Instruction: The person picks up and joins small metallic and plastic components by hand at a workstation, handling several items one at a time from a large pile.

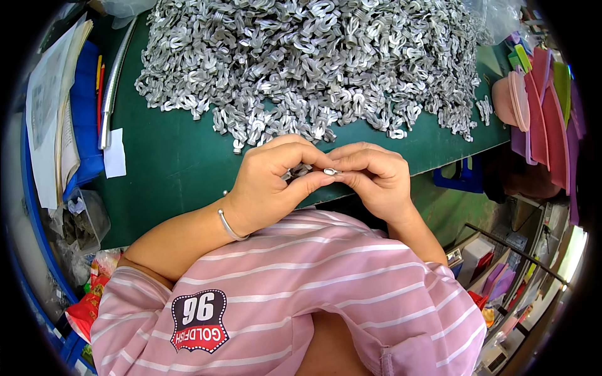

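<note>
Between the fingertips of both my hands is a small silver metal piece (pixel 330 171), mostly covered by thumbs and forefingers. My left hand (pixel 276 175) pinches it from the left, with a thin silver bangle (pixel 229 224) on that wrist. From the other side my right hand (pixel 376 178) pinches the same piece. Just beyond the hands spreads a large heap of small looped silver metal pieces (pixel 301 69) on the green tabletop (pixel 169 182). A few more such pieces (pixel 298 170) show behind my left hand's fingers.
At the left, a blue bin (pixel 86 106) holds papers (pixel 47 113), next to a long metal rod (pixel 116 81) and a white slip (pixel 115 153). Pink and purple sheets (pixel 545 106) hang past the table's right edge. A blue stool (pixel 461 177) stands below there.
</note>
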Demonstrator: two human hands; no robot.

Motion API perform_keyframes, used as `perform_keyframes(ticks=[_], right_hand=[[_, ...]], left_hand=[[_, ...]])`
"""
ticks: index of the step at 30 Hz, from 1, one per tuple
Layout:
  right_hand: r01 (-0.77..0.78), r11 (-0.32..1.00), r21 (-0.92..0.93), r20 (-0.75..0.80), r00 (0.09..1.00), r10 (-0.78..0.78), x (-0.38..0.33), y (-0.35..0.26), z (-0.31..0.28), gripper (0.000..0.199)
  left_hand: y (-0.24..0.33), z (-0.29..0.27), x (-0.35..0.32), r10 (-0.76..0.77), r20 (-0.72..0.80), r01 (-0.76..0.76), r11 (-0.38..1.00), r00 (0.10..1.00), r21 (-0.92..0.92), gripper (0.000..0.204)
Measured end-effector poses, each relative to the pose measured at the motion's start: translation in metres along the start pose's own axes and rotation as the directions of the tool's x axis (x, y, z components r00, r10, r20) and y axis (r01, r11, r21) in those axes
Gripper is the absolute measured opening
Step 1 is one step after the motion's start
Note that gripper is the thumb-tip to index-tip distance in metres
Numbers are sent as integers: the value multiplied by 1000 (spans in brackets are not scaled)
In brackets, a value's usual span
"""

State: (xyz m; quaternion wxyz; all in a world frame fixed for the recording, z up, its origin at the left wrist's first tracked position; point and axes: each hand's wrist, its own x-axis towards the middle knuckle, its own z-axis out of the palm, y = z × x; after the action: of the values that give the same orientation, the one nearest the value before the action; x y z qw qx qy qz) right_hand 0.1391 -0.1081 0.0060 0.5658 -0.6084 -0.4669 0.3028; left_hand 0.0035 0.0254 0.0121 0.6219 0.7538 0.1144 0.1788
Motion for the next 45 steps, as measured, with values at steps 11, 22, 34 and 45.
perform_keyframes(ticks=[11,22,34,45], right_hand=[[-14,967,254,-146,988,53,-3,-1,3,24],[145,972,187,-129,984,-122,-4,-7,16,36],[60,789,-611,-194,955,-223,15,7,7,11],[28,976,216,-103,995,-6,3,0,7,18]], left_hand=[[1,-1,0,-320,-24,311,933,947,-181,15],[6,-3,5,-558,228,566,564,798,-601,22],[6,-2,2,-447,-108,328,780,888,-533,10],[4,-1,-2,-313,-62,293,930,948,-221,18]])
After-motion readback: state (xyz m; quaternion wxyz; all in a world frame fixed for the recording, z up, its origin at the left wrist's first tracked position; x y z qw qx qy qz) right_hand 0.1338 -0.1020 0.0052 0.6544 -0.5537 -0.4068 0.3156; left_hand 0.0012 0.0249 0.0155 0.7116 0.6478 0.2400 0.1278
